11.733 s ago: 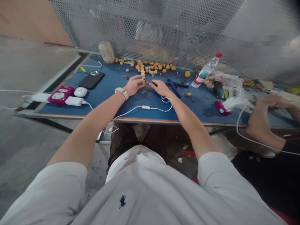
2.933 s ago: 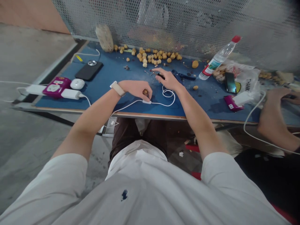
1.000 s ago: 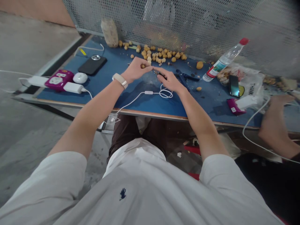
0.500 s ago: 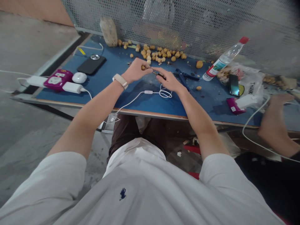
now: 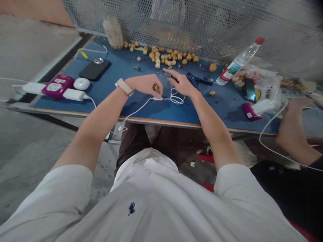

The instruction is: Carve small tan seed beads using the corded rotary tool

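Tan nut (image 5: 155, 87) held in your left hand (image 5: 143, 84), low over the blue table top (image 5: 176, 114).

Your left fingers curl narrowly around the small, rounded nut; your right hand (image 5: 182, 85) closes on a dark-handled tool (image 5: 173, 79) just beside it, its tip too small to make out. Risk: the nut could roll away if your left grip slackens, and the thin white cable (image 5: 176, 99) looped just below your hands could snag your fingers or the tool. Heaped tan nuts (image 5: 164, 57) lie farther up the matte surface, near blue-handled pliers (image 5: 199, 74).
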A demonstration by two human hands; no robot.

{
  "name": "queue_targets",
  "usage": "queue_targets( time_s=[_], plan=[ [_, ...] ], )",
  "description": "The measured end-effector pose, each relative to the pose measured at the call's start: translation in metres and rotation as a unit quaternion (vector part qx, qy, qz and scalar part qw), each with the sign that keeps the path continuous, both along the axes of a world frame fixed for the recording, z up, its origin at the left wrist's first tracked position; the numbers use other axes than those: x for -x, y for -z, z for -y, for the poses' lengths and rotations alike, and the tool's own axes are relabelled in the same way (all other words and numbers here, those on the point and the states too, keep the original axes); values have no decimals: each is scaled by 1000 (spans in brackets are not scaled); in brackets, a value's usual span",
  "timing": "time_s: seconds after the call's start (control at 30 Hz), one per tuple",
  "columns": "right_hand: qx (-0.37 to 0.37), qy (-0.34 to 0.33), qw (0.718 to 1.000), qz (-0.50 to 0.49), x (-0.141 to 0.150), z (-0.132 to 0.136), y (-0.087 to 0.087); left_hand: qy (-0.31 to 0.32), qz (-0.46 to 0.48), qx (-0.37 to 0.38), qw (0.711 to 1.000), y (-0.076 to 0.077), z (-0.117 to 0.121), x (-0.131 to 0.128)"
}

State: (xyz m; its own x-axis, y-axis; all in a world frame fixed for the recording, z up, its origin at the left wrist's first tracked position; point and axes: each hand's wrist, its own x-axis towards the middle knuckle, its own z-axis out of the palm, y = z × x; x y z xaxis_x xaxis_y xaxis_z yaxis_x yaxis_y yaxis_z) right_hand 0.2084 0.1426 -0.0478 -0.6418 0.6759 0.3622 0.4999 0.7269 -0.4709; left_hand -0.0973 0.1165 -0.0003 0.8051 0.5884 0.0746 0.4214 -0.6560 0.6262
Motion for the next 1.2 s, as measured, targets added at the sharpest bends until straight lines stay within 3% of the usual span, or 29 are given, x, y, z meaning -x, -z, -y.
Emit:
queue_targets(
  time_s=[0.07,0.13,0.33,0.73,1.0,1.2],
  plan=[
    [-8,-10,1000,2,-3,-4,3,55,-32,20,998,-3,3,-1],
    [-15,-22,1000,3,-5,-8,6,60,-40,28,997,-5,4,-2],
    [-26,-23,999,26,-7,-14,11,23,-51,20,998,-1,-2,2],
    [-14,-1,1000,3,1,-3,3,-8,-63,53,997,2,-1,2],
    [-8,12,1000,2,0,-5,6,5,-87,62,994,-1,-1,3],
    [1,5,1000,18,1,-2,3,-40,-88,67,993,1,-5,2]
  ],
)
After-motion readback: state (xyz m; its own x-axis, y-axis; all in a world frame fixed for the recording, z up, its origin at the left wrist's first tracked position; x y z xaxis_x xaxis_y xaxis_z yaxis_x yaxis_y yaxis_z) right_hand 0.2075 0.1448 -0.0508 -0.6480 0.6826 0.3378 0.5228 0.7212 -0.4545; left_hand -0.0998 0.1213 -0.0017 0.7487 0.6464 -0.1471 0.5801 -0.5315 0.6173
